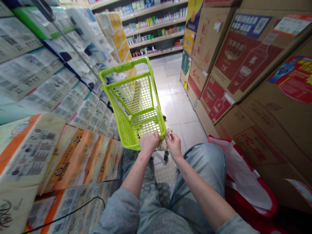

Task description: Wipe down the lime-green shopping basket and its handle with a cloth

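A lime-green wheeled shopping basket (122, 126) with mesh walls stands tilted in front of me, and its long metal handle (73, 48) slants up to the left. My left hand (148, 143) is closed at the near rim of the basket, its fingertips mostly hidden. Just right of it, my right hand (173, 144) pinches a small crumpled patterned cloth (162, 145) at the basket's near right corner. The cloth hangs between both hands, partly covered. Whether the left fingers also touch it cannot be seen.
Stacked tissue packs (56, 81) line the left side, with orange packs (70, 159) nearer. Cardboard cartons (246, 55) rise on the right. A red-and-white bag (253, 182) lies beside my knee. Stocked shelves (156, 26) cross the far end of the tiled aisle (175, 104).
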{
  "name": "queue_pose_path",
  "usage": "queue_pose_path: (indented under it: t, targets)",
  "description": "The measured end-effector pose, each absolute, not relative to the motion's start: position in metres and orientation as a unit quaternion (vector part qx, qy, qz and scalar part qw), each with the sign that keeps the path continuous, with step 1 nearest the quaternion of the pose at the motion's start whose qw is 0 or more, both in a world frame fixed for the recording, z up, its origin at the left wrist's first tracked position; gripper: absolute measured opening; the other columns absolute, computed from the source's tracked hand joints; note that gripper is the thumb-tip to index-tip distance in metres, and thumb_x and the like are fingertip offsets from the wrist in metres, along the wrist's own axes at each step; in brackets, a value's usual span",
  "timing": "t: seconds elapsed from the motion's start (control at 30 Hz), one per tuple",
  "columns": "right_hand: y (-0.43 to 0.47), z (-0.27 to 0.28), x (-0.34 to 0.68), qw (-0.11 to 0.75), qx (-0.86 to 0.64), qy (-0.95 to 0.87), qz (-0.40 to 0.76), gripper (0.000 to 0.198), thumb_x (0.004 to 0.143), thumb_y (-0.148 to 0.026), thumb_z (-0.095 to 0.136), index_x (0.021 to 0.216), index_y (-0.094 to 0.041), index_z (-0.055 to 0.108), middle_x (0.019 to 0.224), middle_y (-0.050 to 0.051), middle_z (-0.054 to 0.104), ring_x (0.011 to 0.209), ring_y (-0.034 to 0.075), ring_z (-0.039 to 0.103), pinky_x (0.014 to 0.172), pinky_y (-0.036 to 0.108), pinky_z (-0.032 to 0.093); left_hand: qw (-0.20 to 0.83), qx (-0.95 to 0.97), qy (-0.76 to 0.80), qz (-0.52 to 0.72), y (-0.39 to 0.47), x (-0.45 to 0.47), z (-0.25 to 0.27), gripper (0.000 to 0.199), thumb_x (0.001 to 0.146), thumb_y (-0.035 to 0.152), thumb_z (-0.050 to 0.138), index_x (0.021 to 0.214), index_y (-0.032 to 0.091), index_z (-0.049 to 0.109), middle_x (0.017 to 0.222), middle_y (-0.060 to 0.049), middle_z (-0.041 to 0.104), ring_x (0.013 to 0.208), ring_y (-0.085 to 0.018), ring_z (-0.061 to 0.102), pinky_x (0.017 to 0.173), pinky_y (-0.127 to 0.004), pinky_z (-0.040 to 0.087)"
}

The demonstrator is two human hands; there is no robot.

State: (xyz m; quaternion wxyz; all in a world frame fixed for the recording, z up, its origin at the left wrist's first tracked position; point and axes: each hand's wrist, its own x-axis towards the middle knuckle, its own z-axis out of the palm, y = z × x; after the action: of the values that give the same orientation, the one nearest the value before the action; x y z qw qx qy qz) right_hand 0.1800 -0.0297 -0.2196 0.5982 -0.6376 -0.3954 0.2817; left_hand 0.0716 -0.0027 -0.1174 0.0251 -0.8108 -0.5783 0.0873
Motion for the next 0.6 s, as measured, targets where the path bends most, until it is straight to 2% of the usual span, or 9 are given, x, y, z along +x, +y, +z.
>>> queue_pose_path:
  t: [0.07, 0.17, 0.27, 0.33, 0.43, 0.5, 0.6]
  targets:
    - [-0.031, -0.222, 0.181, 0.596, -0.640, -0.402, 0.269, 0.020, 0.074, -0.032, 0.054, 0.082, -0.017, 0.065, 0.080, 0.004, 0.062, 0.076, 0.017, 0.056, 0.072, 0.029, 0.045, 0.001, -0.802, -0.589, 0.093, -0.002, 0.072, -0.115, 0.050, 0.095, 0.031, 0.017, 0.103, 0.019, 0.065, 0.084, -0.012, 0.069, 0.081, -0.027, 0.066, 0.068, -0.036, 0.046]
    - [-0.032, -0.238, 0.182, 0.566, -0.647, -0.402, 0.316, 0.018, 0.071, -0.031, 0.054, 0.076, -0.018, 0.065, 0.077, 0.003, 0.064, 0.076, 0.018, 0.056, 0.072, 0.030, 0.045, -0.071, -0.782, -0.615, 0.075, 0.000, 0.069, -0.110, 0.056, 0.096, 0.041, 0.013, 0.100, 0.020, 0.065, 0.093, -0.010, 0.070, 0.088, -0.024, 0.065, 0.072, -0.034, 0.046]
    - [-0.035, -0.249, 0.181, 0.550, -0.628, -0.390, 0.390, 0.022, 0.070, -0.035, 0.055, 0.077, -0.017, 0.066, 0.074, 0.002, 0.066, 0.072, 0.018, 0.057, 0.067, 0.029, 0.046, -0.153, -0.781, -0.606, -0.008, 0.005, 0.058, -0.106, 0.053, 0.096, 0.043, 0.014, 0.106, 0.023, 0.062, 0.105, -0.005, 0.068, 0.096, -0.018, 0.062, 0.079, -0.029, 0.045]
    - [-0.037, -0.246, 0.182, 0.563, -0.603, -0.369, 0.428, 0.029, 0.071, -0.040, 0.057, 0.084, -0.016, 0.067, 0.074, 0.001, 0.066, 0.069, 0.018, 0.057, 0.063, 0.028, 0.047, -0.186, -0.789, -0.580, -0.075, 0.010, 0.043, -0.103, 0.048, 0.096, 0.039, 0.017, 0.110, 0.022, 0.061, 0.111, -0.004, 0.066, 0.102, -0.015, 0.059, 0.085, -0.025, 0.044]
    - [-0.041, -0.228, 0.182, 0.600, -0.543, -0.318, 0.494, 0.042, 0.070, -0.044, 0.062, 0.100, -0.015, 0.065, 0.077, 0.002, 0.067, 0.066, 0.017, 0.058, 0.059, 0.027, 0.048, -0.156, -0.801, -0.572, -0.086, 0.015, 0.014, -0.099, 0.040, 0.095, 0.039, 0.027, 0.110, 0.022, 0.060, 0.115, -0.003, 0.064, 0.106, -0.015, 0.058, 0.088, -0.024, 0.043]
    - [-0.044, -0.214, 0.183, 0.619, -0.504, -0.302, 0.521, 0.050, 0.068, -0.044, 0.066, 0.110, -0.016, 0.062, 0.084, 0.003, 0.068, 0.070, 0.017, 0.061, 0.062, 0.029, 0.050, -0.103, -0.800, -0.591, -0.017, 0.016, -0.003, -0.097, 0.040, 0.094, 0.040, 0.029, 0.104, 0.021, 0.063, 0.108, -0.005, 0.067, 0.101, -0.017, 0.060, 0.085, -0.025, 0.044]
    - [-0.049, -0.200, 0.183, 0.630, -0.506, -0.321, 0.494, 0.058, 0.064, -0.041, 0.071, 0.115, -0.018, 0.059, 0.094, 0.005, 0.068, 0.081, 0.020, 0.062, 0.070, 0.031, 0.051, -0.040, -0.789, -0.603, 0.110, 0.014, -0.015, -0.098, 0.051, 0.095, 0.041, 0.022, 0.090, 0.018, 0.067, 0.092, -0.010, 0.070, 0.091, -0.022, 0.065, 0.076, -0.031, 0.047]
